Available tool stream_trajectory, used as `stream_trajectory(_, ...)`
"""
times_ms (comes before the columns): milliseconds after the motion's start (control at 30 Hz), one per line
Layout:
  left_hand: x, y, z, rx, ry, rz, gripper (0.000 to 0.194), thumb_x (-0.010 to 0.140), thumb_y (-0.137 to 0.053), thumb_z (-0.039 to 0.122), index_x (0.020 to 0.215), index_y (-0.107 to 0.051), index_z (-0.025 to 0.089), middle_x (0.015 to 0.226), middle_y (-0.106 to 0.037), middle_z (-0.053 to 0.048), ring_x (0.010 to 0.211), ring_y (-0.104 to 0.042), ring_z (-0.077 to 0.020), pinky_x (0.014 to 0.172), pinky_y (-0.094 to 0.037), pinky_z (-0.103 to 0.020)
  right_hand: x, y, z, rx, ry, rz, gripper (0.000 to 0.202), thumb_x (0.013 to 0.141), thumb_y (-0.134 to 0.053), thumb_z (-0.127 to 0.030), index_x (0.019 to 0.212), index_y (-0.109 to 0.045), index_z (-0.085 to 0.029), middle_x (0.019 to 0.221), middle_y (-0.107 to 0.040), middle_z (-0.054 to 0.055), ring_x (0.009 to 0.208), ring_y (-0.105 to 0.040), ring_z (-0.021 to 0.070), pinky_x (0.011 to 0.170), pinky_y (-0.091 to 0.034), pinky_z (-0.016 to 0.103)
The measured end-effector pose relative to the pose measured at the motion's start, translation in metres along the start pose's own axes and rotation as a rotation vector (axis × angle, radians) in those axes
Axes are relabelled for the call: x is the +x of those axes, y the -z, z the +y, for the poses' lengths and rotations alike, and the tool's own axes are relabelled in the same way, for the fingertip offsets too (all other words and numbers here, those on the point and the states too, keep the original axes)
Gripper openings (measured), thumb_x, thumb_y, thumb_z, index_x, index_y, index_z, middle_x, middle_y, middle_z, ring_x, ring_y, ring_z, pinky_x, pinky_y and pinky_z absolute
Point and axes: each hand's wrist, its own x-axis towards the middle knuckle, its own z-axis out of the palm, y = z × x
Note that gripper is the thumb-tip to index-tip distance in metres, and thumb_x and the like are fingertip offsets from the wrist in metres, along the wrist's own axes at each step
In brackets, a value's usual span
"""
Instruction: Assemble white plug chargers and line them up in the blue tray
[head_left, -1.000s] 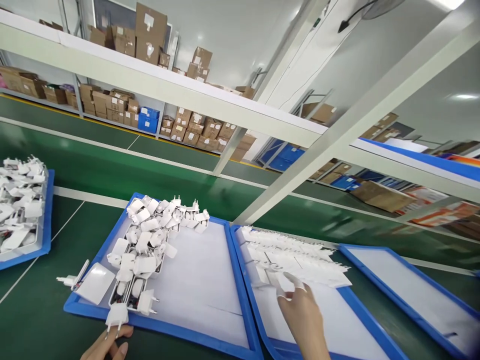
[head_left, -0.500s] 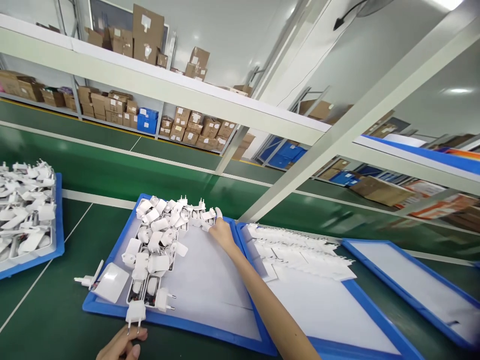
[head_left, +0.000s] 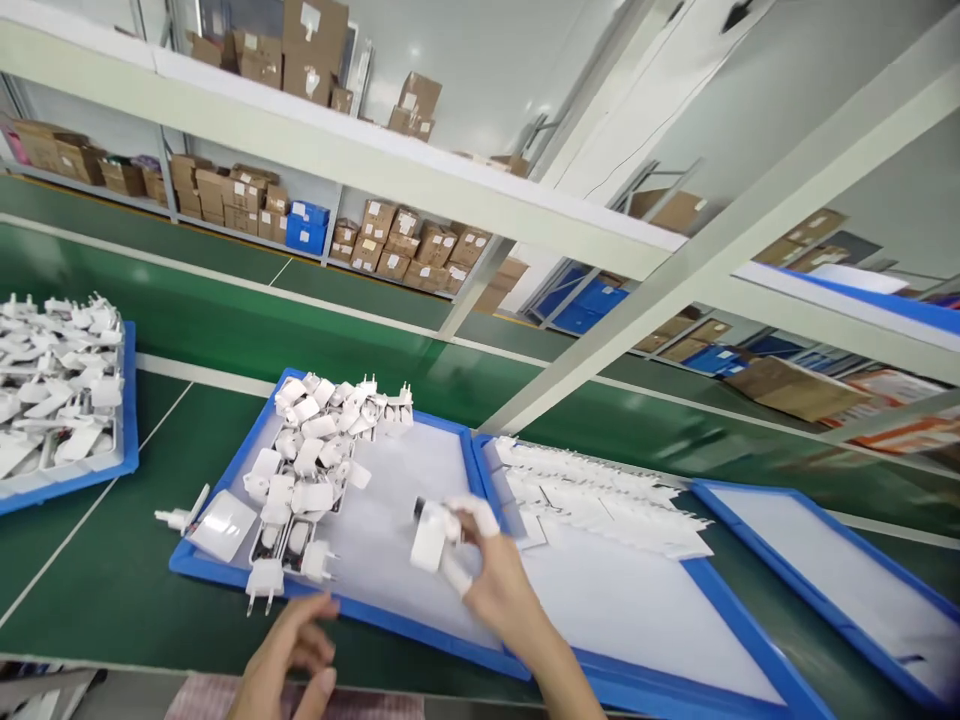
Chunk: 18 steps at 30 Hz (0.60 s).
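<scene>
Over the middle of the blue-rimmed tray [head_left: 442, 640], my right hand [head_left: 495, 570] pinches a white plug adapter [head_left: 429, 537] with a small black part at its top. White covers sit on that thumb and forefinger. My left hand [head_left: 289, 655] is at the tray's front edge, fingers apart and holding nothing. Left of my right hand, many white plug adapters [head_left: 307, 455] are heaped in rows on the tray; some are open, showing dark insides. A flat white piece [head_left: 223, 527] leans at the tray's left corner, with another plug [head_left: 180, 518] sticking out beyond the rim.
A second blue-rimmed tray [head_left: 637, 620] on the right carries rows of flat white pieces [head_left: 592, 500]. Farther right lies another blue-framed tray [head_left: 825, 570]. At the left a tray [head_left: 129, 410] is piled with white plugs. A slanted post [head_left: 585, 340] rises behind the trays.
My right hand has come back from the tray's far edge toward me with a plug adapter in its fingers. My left hand has moved right and up, and its fingers have spread.
</scene>
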Motion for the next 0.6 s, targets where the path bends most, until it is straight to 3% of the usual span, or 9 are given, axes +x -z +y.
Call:
stream_trajectory(67, -0.002, -0.008, 0.024, 0.029, -0.213, -0.046, 0.055, 0.093, -0.056, 0.049, 0.143, -0.045, 0.027, 0.145, -0.05, -0.017, 0.12, -0.06, -0.0304, 0.1, -0.052, -0.041, -0.039, -0.002, -0.03, -0.001, 0.244, -0.115, 0.045, 0.078, -0.058, -0.017, 0.121, -0.053, -0.026, 0.099, -0.073, 0.006, 0.082, -0.07, 0.0224, 0.073, -0.057, 0.034)
stream_trajectory(100, -0.002, -0.009, 0.035, 0.051, -0.335, -0.108, 0.06, 0.09, -0.063, 0.047, 0.144, -0.042, 0.029, 0.147, -0.047, -0.017, 0.127, -0.055, -0.0327, 0.106, -0.047, -0.046, -0.054, -0.004, -0.042, -0.018, 0.321, -0.133, 0.051, 0.076, -0.06, -0.015, 0.124, -0.052, -0.027, 0.103, -0.073, 0.007, 0.085, -0.071, 0.0245, 0.075, -0.057, 0.036)
stream_trajectory(167, -0.001, -0.009, 0.051, 0.044, -0.534, -0.29, 0.068, 0.084, -0.073, 0.044, 0.143, -0.041, 0.034, 0.138, -0.055, -0.014, 0.128, -0.054, -0.0331, 0.105, -0.048, -0.047, -0.073, -0.008, -0.059, -0.002, 0.389, -0.144, 0.062, 0.072, -0.063, -0.012, 0.129, -0.049, -0.029, 0.108, -0.073, 0.007, 0.09, -0.071, 0.0269, 0.077, -0.058, 0.038)
stream_trajectory(200, 0.0, -0.009, 0.056, 0.026, -0.58, -0.292, 0.068, 0.082, -0.076, 0.042, 0.14, -0.042, 0.035, 0.131, -0.06, -0.012, 0.124, -0.057, -0.0321, 0.104, -0.048, -0.047, -0.079, -0.011, -0.064, 0.036, 0.382, -0.143, 0.065, 0.071, -0.063, -0.01, 0.131, -0.047, -0.03, 0.11, -0.073, 0.007, 0.091, -0.07, 0.0266, 0.078, -0.058, 0.038)
stream_trajectory(267, -0.001, -0.011, 0.058, -0.109, -0.575, -0.223, 0.059, 0.079, -0.078, 0.047, 0.129, -0.049, 0.033, 0.116, -0.067, -0.01, 0.11, -0.064, -0.0303, 0.1, -0.05, -0.047, -0.083, -0.019, -0.068, 0.149, 0.348, -0.145, 0.066, 0.075, -0.061, -0.006, 0.133, -0.045, -0.032, 0.112, -0.072, 0.006, 0.088, -0.069, 0.0233, 0.075, -0.058, 0.035)
stream_trajectory(400, -0.006, -0.022, 0.045, -0.414, -0.397, 0.082, 0.044, 0.08, -0.067, 0.065, 0.098, -0.055, 0.026, 0.089, -0.069, -0.006, 0.083, -0.067, -0.0264, 0.079, -0.056, -0.041, -0.087, -0.036, -0.066, 0.332, 0.344, -0.132, 0.053, 0.085, -0.055, -0.004, 0.131, -0.049, -0.029, 0.117, -0.069, 0.007, 0.091, -0.068, 0.0198, 0.071, -0.058, 0.03)
stream_trajectory(600, -0.005, -0.038, 0.042, -0.444, -0.356, 0.246, 0.045, 0.083, -0.061, 0.067, 0.095, -0.056, 0.024, 0.081, -0.065, -0.003, 0.069, -0.062, -0.0202, 0.062, -0.052, -0.033, -0.094, -0.057, -0.064, 0.351, 0.322, -0.01, 0.053, 0.088, -0.056, -0.006, 0.137, -0.047, -0.026, 0.119, -0.067, 0.007, 0.106, -0.068, 0.0196, 0.087, -0.059, 0.031)
